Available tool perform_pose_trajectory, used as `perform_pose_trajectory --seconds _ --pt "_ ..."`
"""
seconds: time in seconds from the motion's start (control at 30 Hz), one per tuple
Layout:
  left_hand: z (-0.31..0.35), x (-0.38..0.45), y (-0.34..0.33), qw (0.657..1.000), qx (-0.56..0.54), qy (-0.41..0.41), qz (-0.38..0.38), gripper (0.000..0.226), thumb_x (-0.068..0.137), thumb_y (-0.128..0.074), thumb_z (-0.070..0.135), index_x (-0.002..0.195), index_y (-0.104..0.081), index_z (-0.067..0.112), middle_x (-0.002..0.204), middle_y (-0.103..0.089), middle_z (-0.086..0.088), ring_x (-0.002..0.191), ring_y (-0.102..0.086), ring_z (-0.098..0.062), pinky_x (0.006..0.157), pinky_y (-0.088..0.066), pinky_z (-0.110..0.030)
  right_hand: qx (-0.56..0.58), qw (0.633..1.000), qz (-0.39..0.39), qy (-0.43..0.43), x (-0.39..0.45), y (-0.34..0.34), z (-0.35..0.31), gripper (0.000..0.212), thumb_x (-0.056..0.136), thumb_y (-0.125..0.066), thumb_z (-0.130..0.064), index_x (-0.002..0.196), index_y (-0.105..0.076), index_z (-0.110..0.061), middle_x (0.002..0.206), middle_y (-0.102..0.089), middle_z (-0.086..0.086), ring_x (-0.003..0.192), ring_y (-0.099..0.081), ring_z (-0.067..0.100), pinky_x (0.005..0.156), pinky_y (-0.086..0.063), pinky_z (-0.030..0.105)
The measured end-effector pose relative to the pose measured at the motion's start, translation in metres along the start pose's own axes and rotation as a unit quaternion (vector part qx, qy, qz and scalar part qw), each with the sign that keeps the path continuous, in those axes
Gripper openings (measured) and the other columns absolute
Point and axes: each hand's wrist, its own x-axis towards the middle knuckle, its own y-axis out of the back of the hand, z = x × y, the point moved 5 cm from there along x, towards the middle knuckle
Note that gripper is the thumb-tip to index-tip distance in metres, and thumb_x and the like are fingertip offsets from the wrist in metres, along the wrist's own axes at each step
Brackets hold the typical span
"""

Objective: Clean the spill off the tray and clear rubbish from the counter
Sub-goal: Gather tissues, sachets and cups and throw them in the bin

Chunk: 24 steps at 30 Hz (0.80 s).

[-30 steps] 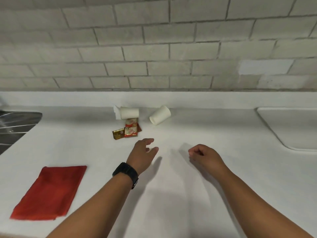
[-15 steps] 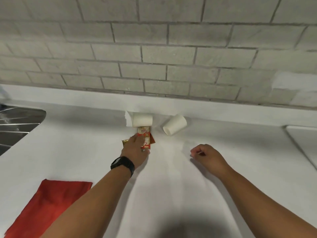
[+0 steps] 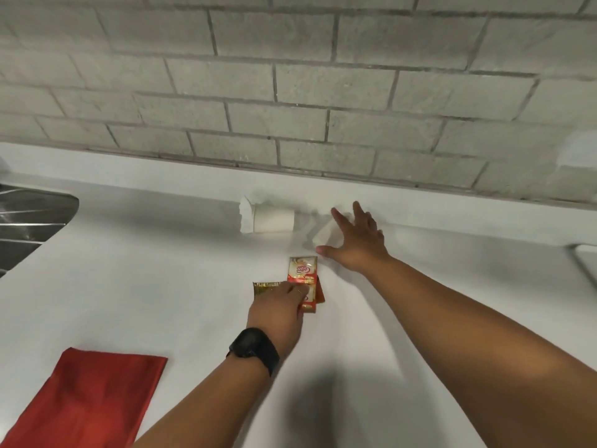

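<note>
Red, white and gold sachet wrappers [image 3: 302,273] lie on the white counter [image 3: 161,286]. My left hand [image 3: 279,310], with a black watch on the wrist, presses down on their near ends, fingers curled over them. Two white paper cups lie on their sides by the back wall. The left cup [image 3: 273,218] has crumpled tissue at its mouth. My right hand [image 3: 357,242] reaches over the right cup [image 3: 324,236] with fingers spread, partly hiding it. Whether it touches the cup I cannot tell.
A red cloth [image 3: 87,402] lies flat at the near left. A steel sink drainer [image 3: 29,215] sits at the far left. A white tray's corner [image 3: 586,263] shows at the right edge. A grey brick wall rises behind the counter.
My right hand went from a loose fist at mid-counter forward to the right cup and opened. My left hand settled on the sachets and drew them slightly nearer.
</note>
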Motion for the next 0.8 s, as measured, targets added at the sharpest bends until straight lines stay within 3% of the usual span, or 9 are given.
perform_pose_trajectory --seconds 0.13,0.2,0.27,0.4,0.6,0.8 --pt "0.006 -0.005 -0.003 1.000 -0.009 0.001 0.000 0.041 0.092 -0.048 0.027 0.133 -0.051 0.030 0.133 -0.055 0.007 0.114 -0.056 -0.019 0.090 -0.047 -0.029 -0.050 0.998 -0.041 0.024 0.013 -0.011 -0.005 0.079 0.072 -0.066 -0.066 0.141 -0.036 -0.040 0.161 0.011 -0.002 0.147 0.014 0.034 0.114 -0.007 0.063" --pt "0.005 -0.005 -0.003 1.000 -0.017 0.006 -0.004 0.041 0.092 -0.048 0.027 0.133 -0.051 0.031 0.133 -0.056 0.009 0.114 -0.056 -0.018 0.090 -0.047 -0.028 -0.065 0.997 -0.025 0.023 0.010 -0.012 -0.002 0.063 0.073 -0.071 -0.055 0.129 -0.049 -0.034 0.161 0.002 -0.001 0.146 0.008 0.036 0.112 -0.019 0.058" --pt "0.003 -0.004 -0.002 0.999 -0.029 0.015 -0.011 0.039 0.093 -0.046 0.029 0.131 -0.053 0.034 0.131 -0.056 0.010 0.114 -0.055 -0.016 0.089 -0.047 -0.026 -0.083 0.996 -0.005 0.020 0.002 -0.013 0.004 0.056 0.075 -0.070 -0.042 0.126 -0.050 -0.031 0.158 -0.004 0.001 0.143 -0.002 0.034 0.106 -0.035 0.048" --pt "0.002 -0.005 0.002 0.997 -0.059 0.040 -0.017 0.032 0.097 -0.041 0.038 0.124 -0.058 0.038 0.120 -0.061 0.011 0.106 -0.057 -0.014 0.082 -0.047 -0.026 -0.019 1.000 0.023 0.004 -0.020 -0.007 0.022 0.059 0.071 -0.074 -0.044 0.124 -0.053 -0.032 0.153 -0.013 -0.001 0.136 -0.016 0.030 0.091 -0.048 0.038" --pt "0.043 -0.021 0.009 0.995 -0.101 0.002 -0.002 0.032 0.098 -0.040 0.036 0.124 -0.058 0.035 0.116 -0.065 0.008 0.103 -0.059 -0.015 0.080 -0.047 -0.028 0.106 0.991 0.068 -0.036 -0.079 0.005 0.071 0.068 0.066 -0.081 -0.045 0.127 -0.052 -0.036 0.148 -0.023 -0.001 0.136 -0.026 0.025 0.097 -0.038 0.034" --pt "0.110 -0.051 0.011 0.987 -0.143 -0.076 -0.005 0.033 0.098 -0.039 0.037 0.125 -0.059 0.036 0.116 -0.066 0.011 0.103 -0.061 -0.010 0.078 -0.046 -0.022 0.238 0.957 0.145 -0.078 -0.154 0.020 0.123 0.067 0.066 -0.080 -0.048 0.126 -0.052 -0.038 0.142 -0.027 -0.005 0.133 -0.035 0.016 0.104 -0.038 0.033"
